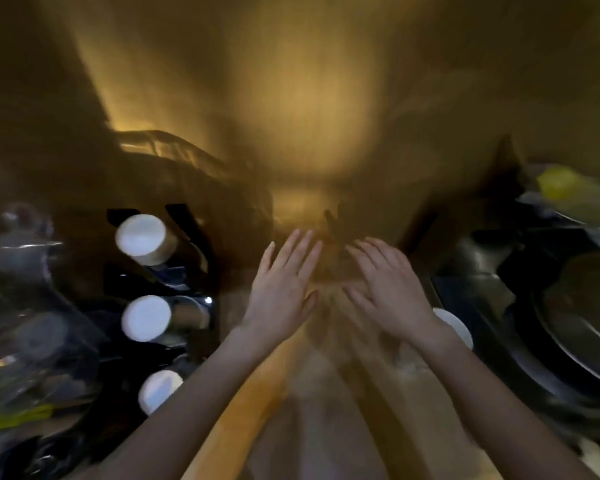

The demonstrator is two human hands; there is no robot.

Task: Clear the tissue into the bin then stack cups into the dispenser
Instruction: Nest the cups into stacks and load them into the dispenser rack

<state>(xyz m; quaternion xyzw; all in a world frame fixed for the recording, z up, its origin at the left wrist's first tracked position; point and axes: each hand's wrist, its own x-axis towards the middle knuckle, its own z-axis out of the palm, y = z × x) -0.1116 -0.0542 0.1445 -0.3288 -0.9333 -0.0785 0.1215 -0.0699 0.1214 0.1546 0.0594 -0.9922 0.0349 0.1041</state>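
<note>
A dim kitchen: stacked pans [582,327] beside a wooden counter [243,420].

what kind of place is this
Probably a kitchen or drinks corner, though the view is blurred: white cups stand in a row on the left, dark pans are piled on the right, and a wooden counter lies under the open hands.

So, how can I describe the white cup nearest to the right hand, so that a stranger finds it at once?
Start from the dark sink on the right side. Beside its left edge, partly hidden behind the right hand at the wrist, a white round cup shows. It stands alone there, while the other white cups line up far left, beyond the left hand.
</note>
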